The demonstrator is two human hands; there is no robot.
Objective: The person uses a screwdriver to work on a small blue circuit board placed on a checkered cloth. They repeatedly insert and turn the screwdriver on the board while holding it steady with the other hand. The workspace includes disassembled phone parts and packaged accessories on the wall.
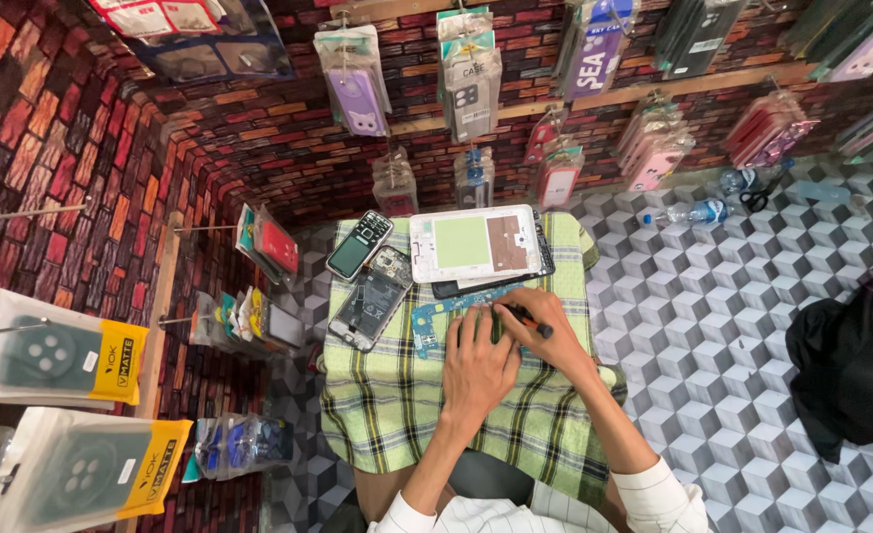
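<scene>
The person is sitting over a small table draped in a green-and-yellow checked cloth (397,405), and both hands are working on a long, narrow blue circuit board (434,318) lying flat near the middle of the cloth, just in front of a white tablet frame with a green and a brown panel (474,243). The left hand (476,367) is lying palm down with its fingers spread flat, pressing onto the right part of the board and gripping nothing; the right hand (545,331) is closing its fingers around a slim dark screwdriver with an orange-red band (527,318), whose tip is pointing left toward the board beside the left fingertips. Whether the tip is actually touching the board is too small to tell. To the left, an opened phone with its dark battery and inner parts showing (367,308) is lying just beside the board, and a dark keypad phone with a green screen (357,245) is resting further back. For this step to go well, I judge that the flat hand should be holding the board firmly so it is not sliding on the soft cloth, while the tool is being kept steady, squarely seated and pressed lightly, since a slip could be scratching the board or flicking a tiny part into the cloth's folds.
</scene>
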